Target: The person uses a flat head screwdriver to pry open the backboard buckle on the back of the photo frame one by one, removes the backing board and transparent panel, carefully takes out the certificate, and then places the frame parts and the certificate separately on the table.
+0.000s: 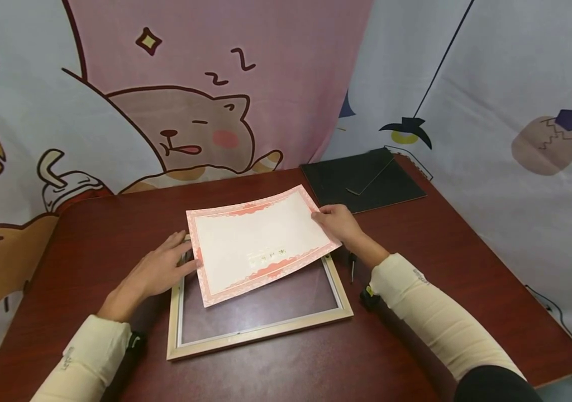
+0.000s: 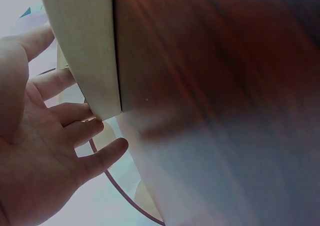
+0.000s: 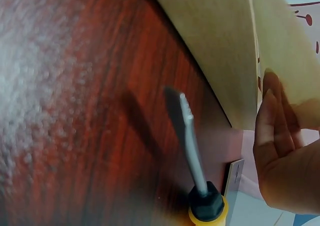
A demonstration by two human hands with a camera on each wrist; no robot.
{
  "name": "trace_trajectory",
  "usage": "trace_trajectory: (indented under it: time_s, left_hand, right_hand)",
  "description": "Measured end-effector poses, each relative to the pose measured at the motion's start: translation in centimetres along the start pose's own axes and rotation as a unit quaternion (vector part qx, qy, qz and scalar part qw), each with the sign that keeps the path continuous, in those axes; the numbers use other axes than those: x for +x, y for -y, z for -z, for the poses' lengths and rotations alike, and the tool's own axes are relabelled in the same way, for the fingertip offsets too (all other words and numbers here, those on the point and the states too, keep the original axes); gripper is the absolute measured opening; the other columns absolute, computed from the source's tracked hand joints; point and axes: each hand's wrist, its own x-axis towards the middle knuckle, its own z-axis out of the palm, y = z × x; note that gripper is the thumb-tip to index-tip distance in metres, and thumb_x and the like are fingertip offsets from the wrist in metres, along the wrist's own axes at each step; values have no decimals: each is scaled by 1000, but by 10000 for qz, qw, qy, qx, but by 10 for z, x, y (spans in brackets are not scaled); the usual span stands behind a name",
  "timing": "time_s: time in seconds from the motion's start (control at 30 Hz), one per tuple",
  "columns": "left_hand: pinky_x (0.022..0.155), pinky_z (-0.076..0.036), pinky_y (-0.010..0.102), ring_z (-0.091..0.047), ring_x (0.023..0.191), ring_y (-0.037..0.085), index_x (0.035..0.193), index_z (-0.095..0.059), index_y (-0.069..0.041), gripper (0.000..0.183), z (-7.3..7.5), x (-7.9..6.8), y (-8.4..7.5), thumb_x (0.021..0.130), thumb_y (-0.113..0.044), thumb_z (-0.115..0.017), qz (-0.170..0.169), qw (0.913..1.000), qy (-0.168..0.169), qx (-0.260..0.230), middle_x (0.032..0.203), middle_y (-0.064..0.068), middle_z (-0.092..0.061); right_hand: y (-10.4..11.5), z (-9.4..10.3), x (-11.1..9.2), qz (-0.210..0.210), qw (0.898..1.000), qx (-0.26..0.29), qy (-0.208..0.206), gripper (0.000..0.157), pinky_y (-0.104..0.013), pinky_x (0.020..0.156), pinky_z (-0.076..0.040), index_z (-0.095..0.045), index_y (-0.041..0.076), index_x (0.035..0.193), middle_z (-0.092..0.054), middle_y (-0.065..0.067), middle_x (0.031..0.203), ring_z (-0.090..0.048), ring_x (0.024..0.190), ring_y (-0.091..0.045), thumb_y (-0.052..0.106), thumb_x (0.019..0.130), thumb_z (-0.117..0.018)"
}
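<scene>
A pink-bordered certificate sheet is held slightly tilted over a light wooden picture frame. My right hand pinches the sheet's right edge, thumb on top; in the right wrist view the fingers lie behind the sheet. My left hand is at the frame's upper left corner, its fingers spread beside the sheet's left edge. In the left wrist view those fingers reach along the frame's side. The frame lies flat on the table, its clear pane partly covered by the sheet.
At the table's back right lies a dark green backing board with a thin stand leg. A screwdriver with a black and yellow handle lies right of the frame, near my right forearm. A cartoon-printed curtain hangs behind the reddish-brown table.
</scene>
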Motion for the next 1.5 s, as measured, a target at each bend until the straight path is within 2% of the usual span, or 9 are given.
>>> trace_trajectory:
  time_s: [0.13, 0.33, 0.53, 0.7, 0.93, 1.23, 1.33, 1.43, 1.5]
  left_hand:
    - [99, -32, 70, -21, 143, 46, 147, -41, -5, 70, -1, 0, 1, 97, -53, -50, -1, 10000, -7, -36, 155, 29, -24]
    - [101, -33, 68, -21, 144, 46, 147, -42, -6, 55, -1, -1, 2, 100, -34, -51, -34, 10000, 62, 42, 156, 29, -23]
    - [97, -37, 66, -22, 143, 45, 147, -43, -7, 59, 0, -2, 3, 96, -29, -60, -112, 9998, 68, 152, 155, 29, -24]
    - [96, -39, 65, -22, 143, 45, 147, -43, -7, 59, 1, -1, 3, 95, -30, -60, -129, 9997, 64, 203, 155, 29, -24]
    - [94, -41, 64, -23, 142, 47, 145, -44, -3, 59, 1, -2, 1, 95, -28, -61, -188, 9997, 22, 168, 154, 31, -24]
    - [93, -42, 62, -25, 141, 46, 145, -44, -2, 57, -2, -2, 2, 96, -27, -58, -196, 9990, -53, 391, 154, 30, -26]
    - [76, -52, 47, -30, 140, 45, 144, -46, -1, 51, -3, -1, 2, 97, -20, -54, -267, 9975, -224, 615, 152, 29, -30]
    - [56, -43, 33, -34, 138, 44, 141, -48, -1, 47, -2, -1, 2, 96, -11, -51, -335, 9961, -402, 706, 150, 28, -35]
    - [53, -39, 30, -35, 138, 44, 140, -50, 0, 45, -1, -1, 2, 96, -8, -50, -350, 9959, -457, 700, 149, 28, -37]
  right_hand:
    - [1, -1, 0, -46, 9998, 202, 35, 35, -31, 81, -46, -61, -7, 124, -63, -19, 115, -57, 94, -22, 16, 98, -54]
    - [-1, 0, 2, -152, 9969, 763, -113, 40, -30, 77, -48, -52, -8, 129, -57, -24, 120, -58, 93, -26, 6, 92, -49]
    - [-3, 1, 5, -345, 9912, 1270, -151, 49, -33, 83, -46, -43, -9, 135, -49, -25, 131, -53, 104, -30, -3, 87, -45]
    - [-3, 1, 6, -405, 9848, 1681, -174, 52, -36, 86, -45, -38, -11, 136, -47, -28, 130, -51, 106, -31, -8, 84, -43]
    - [-4, 2, 7, -402, 9852, 1635, -319, 54, -37, 89, -40, -42, -11, 133, -47, -25, 130, -46, 108, -31, -7, 80, -45]
    - [-5, 2, 5, -295, 9851, 1665, -300, 63, -37, 89, -41, -43, 1, 142, -51, -20, 138, -49, 114, -30, -9, 80, -44]
    - [-4, 2, 4, -391, 9834, 1741, -339, 55, -41, 95, -41, -46, 1, 141, -50, -19, 138, -48, 116, -31, -1, 86, -44]
    - [-3, 2, 3, -517, 9791, 1936, -350, 44, -41, 95, -44, -49, 0, 138, -52, -18, 134, -51, 115, -28, 11, 95, -46]
    - [-3, 3, 3, -556, 9768, 2038, -356, 42, -38, 89, -48, -50, 1, 137, -55, -17, 128, -55, 110, -25, 19, 100, -47]
